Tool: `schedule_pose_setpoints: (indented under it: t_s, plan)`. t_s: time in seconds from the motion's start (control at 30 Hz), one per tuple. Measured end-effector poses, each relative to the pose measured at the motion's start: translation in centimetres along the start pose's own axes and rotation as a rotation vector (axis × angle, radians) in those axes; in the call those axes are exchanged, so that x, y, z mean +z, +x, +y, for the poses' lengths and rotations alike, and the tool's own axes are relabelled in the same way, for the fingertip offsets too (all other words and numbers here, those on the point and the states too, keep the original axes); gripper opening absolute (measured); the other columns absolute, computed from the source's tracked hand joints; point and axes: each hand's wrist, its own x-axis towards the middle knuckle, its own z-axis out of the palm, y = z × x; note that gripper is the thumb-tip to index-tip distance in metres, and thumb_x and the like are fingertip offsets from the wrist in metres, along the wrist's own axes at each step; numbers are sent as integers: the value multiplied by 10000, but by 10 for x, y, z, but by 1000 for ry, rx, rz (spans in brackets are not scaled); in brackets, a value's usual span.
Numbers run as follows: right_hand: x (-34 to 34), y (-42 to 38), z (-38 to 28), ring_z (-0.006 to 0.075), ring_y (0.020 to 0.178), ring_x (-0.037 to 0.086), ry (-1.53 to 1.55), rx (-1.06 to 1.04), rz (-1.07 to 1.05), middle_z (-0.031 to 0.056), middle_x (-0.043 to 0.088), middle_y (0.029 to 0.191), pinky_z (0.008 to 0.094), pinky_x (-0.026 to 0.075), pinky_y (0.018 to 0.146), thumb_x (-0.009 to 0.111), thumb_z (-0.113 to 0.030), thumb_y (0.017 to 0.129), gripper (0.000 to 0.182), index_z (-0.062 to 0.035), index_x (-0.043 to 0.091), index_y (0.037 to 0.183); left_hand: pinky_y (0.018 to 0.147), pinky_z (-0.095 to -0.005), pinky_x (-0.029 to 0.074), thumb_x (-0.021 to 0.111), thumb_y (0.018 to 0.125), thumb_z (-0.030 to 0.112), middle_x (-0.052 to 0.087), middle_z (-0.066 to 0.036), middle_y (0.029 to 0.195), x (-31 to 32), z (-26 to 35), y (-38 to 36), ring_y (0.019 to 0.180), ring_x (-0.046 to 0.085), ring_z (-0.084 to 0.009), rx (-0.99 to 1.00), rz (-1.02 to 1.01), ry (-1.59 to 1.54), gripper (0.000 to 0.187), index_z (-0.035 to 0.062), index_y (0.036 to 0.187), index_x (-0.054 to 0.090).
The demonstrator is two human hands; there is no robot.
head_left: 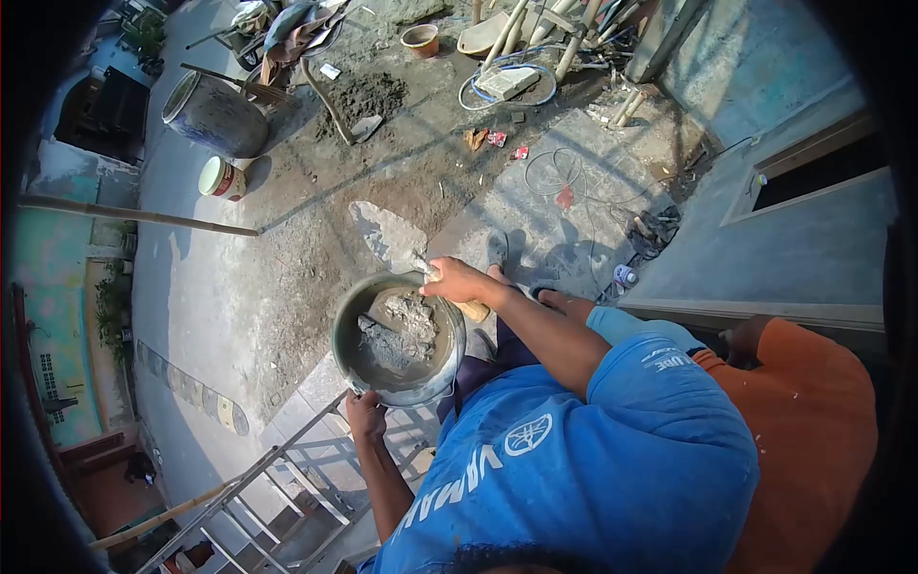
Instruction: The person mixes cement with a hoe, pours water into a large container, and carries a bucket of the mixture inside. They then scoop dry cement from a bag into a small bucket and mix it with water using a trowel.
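A round dark bucket [457, 375] with wet grey mortar [406, 330] inside is in front of my body. My left hand [366, 417] grips its rim at the near left side. Above the bucket's far right rim, my right hand [457, 280] is closed round the handle of a trowel [387, 236]. The trowel's broad blade, coated in grey mortar, points away to the upper left, over the ground beyond the bucket.
A metal ladder [273, 488] lies at lower left. Behind my right side is a person in orange [813, 421]. Farther off are a drum [222, 120], a white pail [222, 179], a mortar heap [378, 99], an orange tub [421, 41] and a coiled hose [462, 93].
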Motion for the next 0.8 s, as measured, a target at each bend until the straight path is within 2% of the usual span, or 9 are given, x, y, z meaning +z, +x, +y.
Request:
schedule_pose_setpoints:
  t_s: [0.07,0.2,0.37,0.43,0.47,0.5,0.6,0.67,0.8]
  plan:
    - [-43,16,14,372,1153,505,50,54,123,304,502,1226,377,408,966,696,-422,716,793,92,438,1262,648,-386,513,460,677,-66,580,-78,905,58,35,37,742,576,-210,-116,6,33,453,24,1120,487]
    - [-124,17,51,354,1156,507,39,209,241,281,509,1237,372,361,983,685,-423,730,794,80,420,1284,626,-394,533,469,691,-63,598,-86,894,118,26,136,741,597,-226,-200,-150,227,413,35,1092,491]
    - [-201,56,167,377,1052,566,203,260,354,288,570,1120,401,425,904,687,-399,743,689,81,488,1195,671,-378,549,500,720,-74,616,-104,943,258,29,238,817,631,-249,-280,-277,309,427,36,1132,487]
    - [-210,83,240,407,1111,509,158,298,493,331,541,1118,419,414,932,661,-427,763,714,103,462,1198,821,-431,497,540,752,-26,561,-103,1108,290,-6,300,924,590,-264,-31,-602,590,382,65,1123,530]
    - [-230,90,244,412,1117,496,258,342,547,334,538,1114,427,413,928,652,-421,775,679,94,479,1184,815,-412,502,574,753,-23,581,-110,1086,305,-6,336,924,604,-260,-78,-697,709,427,50,1169,508]
    - [-238,98,267,402,1056,541,319,393,565,307,576,1050,413,433,895,647,-414,780,644,76,497,1168,813,-397,507,578,769,-6,603,-113,1043,343,-10,359,911,613,-249,-447,-443,514,409,30,1170,507]
    - [-272,115,318,365,927,596,437,517,615,247,619,943,392,455,824,663,-359,781,550,64,530,1107,800,-387,519,561,793,1,615,-127,1013,425,-41,429,894,614,-245,-411,-490,626,368,2,1156,502]
    - [-288,135,374,230,768,597,633,496,734,143,630,850,349,462,702,681,-282,785,414,40,559,1015,784,-360,523,567,789,-10,612,-129,1003,468,-74,481,878,613,-230,-419,-500,763,370,-3,1154,505]
    - [-298,183,484,224,781,580,632,522,934,140,621,844,353,452,732,686,-229,768,368,33,565,996,710,-301,491,592,761,-36,598,-91,934,548,-139,574,808,579,-173,-456,-560,864,345,-13,1100,528]
